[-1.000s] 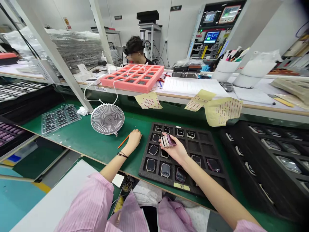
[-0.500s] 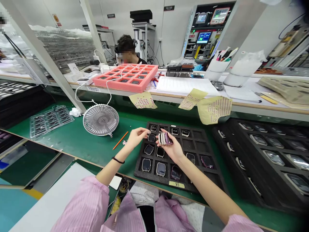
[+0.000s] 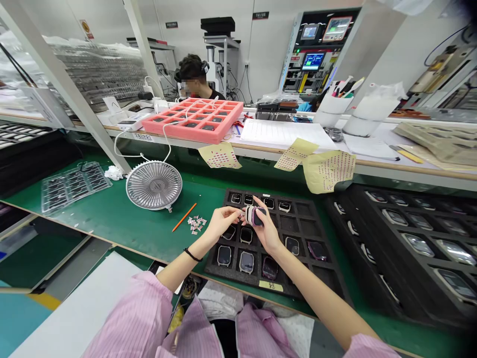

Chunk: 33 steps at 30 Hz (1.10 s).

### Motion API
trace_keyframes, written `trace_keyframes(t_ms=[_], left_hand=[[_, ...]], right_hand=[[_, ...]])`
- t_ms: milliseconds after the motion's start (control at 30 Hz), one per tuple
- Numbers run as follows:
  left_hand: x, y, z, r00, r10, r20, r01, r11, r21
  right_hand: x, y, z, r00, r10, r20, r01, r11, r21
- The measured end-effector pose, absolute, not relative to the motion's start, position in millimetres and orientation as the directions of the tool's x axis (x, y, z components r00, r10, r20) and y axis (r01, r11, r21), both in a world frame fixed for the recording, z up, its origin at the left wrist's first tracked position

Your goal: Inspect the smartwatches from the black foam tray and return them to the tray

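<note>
Lower centre of the frame: your two forearms converge over a black foam tray (image 3: 298,211), its cells holding smartwatch bodies (image 3: 224,255). Your right hand (image 3: 269,234) comes in from the lower right and is closed around a small striped bundle (image 3: 254,216) of white, black and purple pieces, pinching it between thumb and fingers, wrist bent upward, above the tray's upper cells. Your left hand (image 3: 223,223), with a black cord bracelet (image 3: 192,255) at the wrist, reaches in from the lower left, fingers extended toward the bundle's left end; whether they grip it or only lie just beside it cannot be told. Room around the hands: to the left of the tray lies a stretch of green work mat (image 3: 112,219), bearing an orange pencil (image 3: 184,217) and a small scatter of pale paper bits (image 3: 196,223) just beside your left wrist, with a white desk fan (image 3: 154,185) farther toward the upper left. The mat's front edge runs beneath your left forearm. To the right, a second black tray (image 3: 406,248) sits near the first — a narrow strip of green between them. Above, a shelf edge (image 3: 261,149) bounds the mat.
</note>
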State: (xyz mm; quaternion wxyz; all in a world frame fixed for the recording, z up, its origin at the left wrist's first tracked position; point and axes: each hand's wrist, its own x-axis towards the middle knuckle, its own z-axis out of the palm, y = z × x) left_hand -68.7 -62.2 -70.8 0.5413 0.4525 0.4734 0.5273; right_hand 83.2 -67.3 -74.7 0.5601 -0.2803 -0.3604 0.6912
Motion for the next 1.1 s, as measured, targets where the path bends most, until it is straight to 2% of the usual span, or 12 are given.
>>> trace_keyframes(t_ms=[333,500,567,667,733,800,900,1067,1100], left_hand=[[-44.2,-75.4,-76.7,-0.108,0.991,0.084,-0.241,-0.108,0.965],[-39.3,-75.7,-80.9,-0.057,0.994,0.094,-0.321,-0.107,0.941],[-39.4,-76.7,-81.1,-0.012,0.999,0.053,-0.403,-0.054,0.914],[-37.5,-81.7,-81.2,0.142,0.988,-0.057,-0.569,0.129,0.812],[-34.9,-85.3,-83.0,0.234,0.968,-0.095,-0.61,0.222,0.76],[-32.7,-86.8,-86.8,0.259,0.961,-0.095,-0.609,0.239,0.756],[-37.2,-83.3,-93.1,0.271,0.96,-0.064,-0.494,0.196,0.847],[-91.8,-68.2,-82.6,0.34,0.939,-0.054,-0.107,0.096,0.99],[-108.9,-64.8,-77.4,0.346,0.938,-0.018,0.161,-0.04,0.986]], right_hand=[[83.8,-69.7,-73.0,-0.201,0.979,0.028,-0.558,-0.091,-0.825],[85.5,-70.8,-70.3,-0.196,0.98,0.036,-0.543,-0.078,-0.836],[86.2,-70.7,-66.7,-0.228,0.973,0.039,-0.583,-0.104,-0.806],[88.7,-71.2,-63.2,-0.296,0.955,0.036,-0.607,-0.158,-0.779],[90.8,-72.0,-63.3,-0.337,0.941,0.041,-0.601,-0.182,-0.778],[92.0,-72.8,-64.8,-0.363,0.931,0.051,-0.595,-0.189,-0.781],[90.7,-73.8,-67.5,-0.402,0.914,0.059,-0.589,-0.209,-0.781],[88.9,-71.5,-67.4,-0.393,0.919,-0.006,-0.559,-0.244,-0.792],[89.8,-70.0,-66.6,-0.377,0.926,-0.018,-0.559,-0.243,-0.793]])
